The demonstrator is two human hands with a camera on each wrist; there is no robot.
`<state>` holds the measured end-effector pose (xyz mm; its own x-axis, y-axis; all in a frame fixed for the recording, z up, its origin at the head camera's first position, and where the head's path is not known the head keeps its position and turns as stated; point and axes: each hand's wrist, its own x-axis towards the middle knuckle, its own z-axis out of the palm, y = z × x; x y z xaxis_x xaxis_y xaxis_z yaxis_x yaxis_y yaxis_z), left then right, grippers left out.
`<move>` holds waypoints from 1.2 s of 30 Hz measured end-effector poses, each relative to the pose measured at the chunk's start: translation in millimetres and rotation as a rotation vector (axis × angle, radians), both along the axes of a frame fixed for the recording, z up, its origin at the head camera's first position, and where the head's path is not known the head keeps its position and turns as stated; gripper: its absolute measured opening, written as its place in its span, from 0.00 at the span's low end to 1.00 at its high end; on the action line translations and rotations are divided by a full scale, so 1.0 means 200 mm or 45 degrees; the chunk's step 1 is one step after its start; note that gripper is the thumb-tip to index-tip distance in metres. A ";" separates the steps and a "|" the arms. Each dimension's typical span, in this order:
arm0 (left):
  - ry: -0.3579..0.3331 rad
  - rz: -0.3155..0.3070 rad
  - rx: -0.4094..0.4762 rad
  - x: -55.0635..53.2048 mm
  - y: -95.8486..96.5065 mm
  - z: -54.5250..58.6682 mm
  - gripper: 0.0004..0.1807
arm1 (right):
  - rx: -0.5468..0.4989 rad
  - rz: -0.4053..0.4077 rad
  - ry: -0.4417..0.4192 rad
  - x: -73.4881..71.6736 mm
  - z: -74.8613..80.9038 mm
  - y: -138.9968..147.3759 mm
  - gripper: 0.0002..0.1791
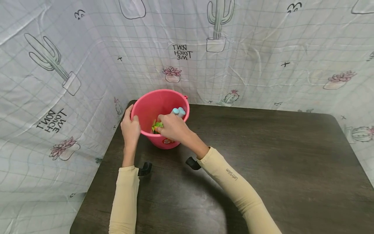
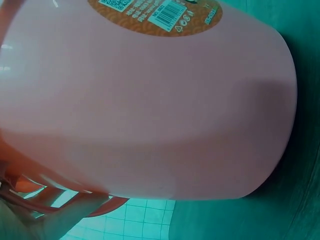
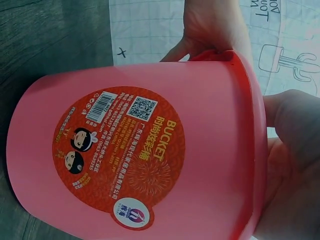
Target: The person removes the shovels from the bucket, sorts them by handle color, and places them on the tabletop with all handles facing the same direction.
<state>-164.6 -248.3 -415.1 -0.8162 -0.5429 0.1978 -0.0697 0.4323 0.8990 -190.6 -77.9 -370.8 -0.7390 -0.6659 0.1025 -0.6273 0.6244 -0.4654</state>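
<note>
A pink bucket (image 1: 165, 143) stands on the dark table, tilted slightly, with a round orange-red label (image 3: 120, 150) on its side. My left hand (image 1: 130, 128) grips the bucket's rim at the left, thumb inside. Over the near rim reaches my right hand (image 1: 174, 127), its curled fingers at a small green and yellow object (image 1: 157, 125) inside; the fingertips are partly hidden. Two light-blue rounded ends (image 1: 178, 112) show inside the bucket at the right. In the right wrist view, the bucket wall hides what the right fingers hold.
The dark wooden table (image 1: 263, 156) stretches to the right of the bucket. A white cloth (image 1: 248, 65) with a grid and cactus drawings hangs behind and at the left. Black curved pieces (image 1: 145, 169) sit at both wrists.
</note>
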 end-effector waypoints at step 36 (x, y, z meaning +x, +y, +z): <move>0.090 0.026 0.086 0.02 0.02 -0.03 0.23 | 0.077 -0.124 -0.269 -0.03 0.02 -0.07 0.12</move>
